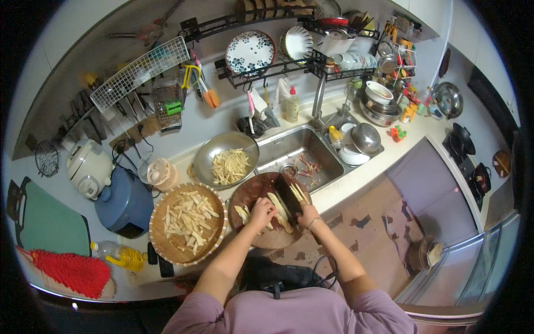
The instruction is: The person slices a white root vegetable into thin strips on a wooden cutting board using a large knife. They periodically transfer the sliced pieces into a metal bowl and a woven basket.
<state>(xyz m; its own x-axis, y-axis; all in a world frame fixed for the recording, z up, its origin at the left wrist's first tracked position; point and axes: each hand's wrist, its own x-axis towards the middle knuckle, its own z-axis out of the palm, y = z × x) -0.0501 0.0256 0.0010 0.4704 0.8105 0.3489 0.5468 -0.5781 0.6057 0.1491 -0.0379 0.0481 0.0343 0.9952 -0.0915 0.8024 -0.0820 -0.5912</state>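
My right hand [308,214] is closed round the handle of a dark, wide-bladed cleaver [287,194], whose blade stands over a round wooden chopping board [258,183]. My left hand [263,212] rests with bent fingers on pale, long vegetable slices [277,205] just left of the blade. Cut pale sticks [297,193] lie to the right of the cleaver, and more pieces [242,213] lie at the board's left. A woven bamboo tray [153,225] left of the board holds many thick pale strips. Behind the board, a metal bowl [203,160] holds thinner pale sticks.
Reddish peelings lie in the steel sink [275,146] behind the board. Bowls and a yellow bottle [335,134] crowd the small basin. A blue pot [125,208], a rice cooker [89,169] and an oil bottle [125,256] stand at left. Plates and utensils occupy the black wall rack [271,71].
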